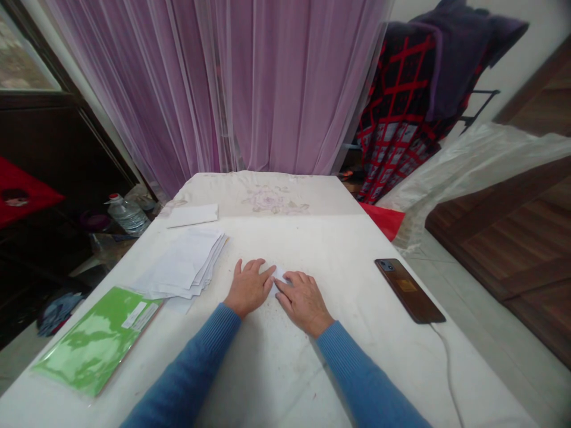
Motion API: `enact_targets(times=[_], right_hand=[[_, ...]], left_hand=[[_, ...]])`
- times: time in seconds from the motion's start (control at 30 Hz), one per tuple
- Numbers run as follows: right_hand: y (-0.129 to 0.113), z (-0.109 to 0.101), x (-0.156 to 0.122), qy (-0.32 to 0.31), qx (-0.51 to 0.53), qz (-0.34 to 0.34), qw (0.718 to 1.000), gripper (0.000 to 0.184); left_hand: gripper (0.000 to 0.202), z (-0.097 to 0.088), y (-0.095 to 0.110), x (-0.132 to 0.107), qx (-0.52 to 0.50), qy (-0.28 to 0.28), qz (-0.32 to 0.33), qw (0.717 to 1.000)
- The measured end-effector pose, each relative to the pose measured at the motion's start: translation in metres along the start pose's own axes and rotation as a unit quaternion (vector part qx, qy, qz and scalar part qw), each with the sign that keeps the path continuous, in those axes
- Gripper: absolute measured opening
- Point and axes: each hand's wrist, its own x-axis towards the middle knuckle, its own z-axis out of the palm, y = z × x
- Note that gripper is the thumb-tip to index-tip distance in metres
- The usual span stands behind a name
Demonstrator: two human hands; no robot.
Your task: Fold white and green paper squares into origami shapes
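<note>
A small piece of white paper [278,274], seemingly folded, lies on the table between my two hands, mostly covered by them. My left hand [250,289] rests over its left side, thumb and forefinger pressed on it while the other fingers reach forward. From the right, my right hand [307,303] bends its fingers over the paper, with the forefinger and thumb tips at its edge. The fingertips of both hands almost meet there. How the paper is folded is too small to make out.
To the left lie a stack of white sheets [182,261], a flat white piece [194,215] and a green pack in clear wrap [100,339]. A phone [408,290] with a cable [449,368] lies near the right edge of the cloth-covered table [312,238]. Purple curtains [276,89] hang behind.
</note>
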Motion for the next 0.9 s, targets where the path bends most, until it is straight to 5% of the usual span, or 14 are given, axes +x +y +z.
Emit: enact_targets(times=[0.27,0.9], right_hand=[[0.001,0.003,0.0,0.001,-0.002,-0.002,1.0,0.027],[0.003,0.005,-0.001,0.003,0.006,0.0,1.0,0.028]], left_hand=[[0.039,-0.001,-0.009,0.005,0.033,-0.021,0.017,0.999],[0.037,-0.009,-0.046,-0.043,0.061,-0.008,0.096,0.994]])
